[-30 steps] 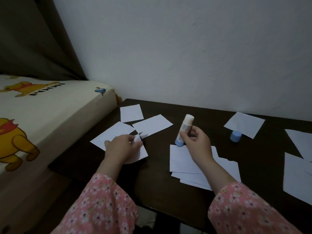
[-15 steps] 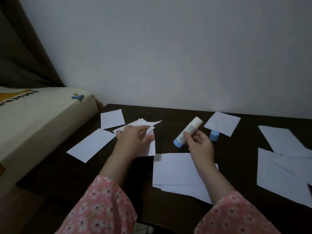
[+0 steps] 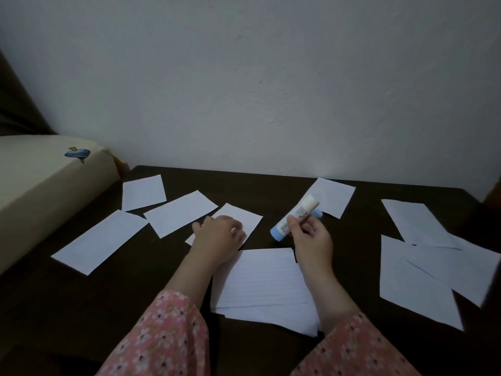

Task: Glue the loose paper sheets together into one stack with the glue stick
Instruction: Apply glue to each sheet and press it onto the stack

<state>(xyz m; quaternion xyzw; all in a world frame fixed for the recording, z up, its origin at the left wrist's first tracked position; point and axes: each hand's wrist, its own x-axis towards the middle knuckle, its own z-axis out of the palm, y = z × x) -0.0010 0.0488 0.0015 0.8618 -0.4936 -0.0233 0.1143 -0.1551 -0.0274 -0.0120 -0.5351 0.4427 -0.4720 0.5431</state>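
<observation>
Right hand (image 3: 311,237) grips glue stick (image 3: 295,217); left hand (image 3: 219,237) presses flat, open, on paper sheet (image 3: 244,217)

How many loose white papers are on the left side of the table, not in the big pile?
4. One white paper sheet at the back corner, one near the front-left edge, one between, and one under the left hand.

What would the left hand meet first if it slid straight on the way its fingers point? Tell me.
The left hand already rests on a small paper sheet; past its far edge lies bare dark table, then probably the wall.
</observation>
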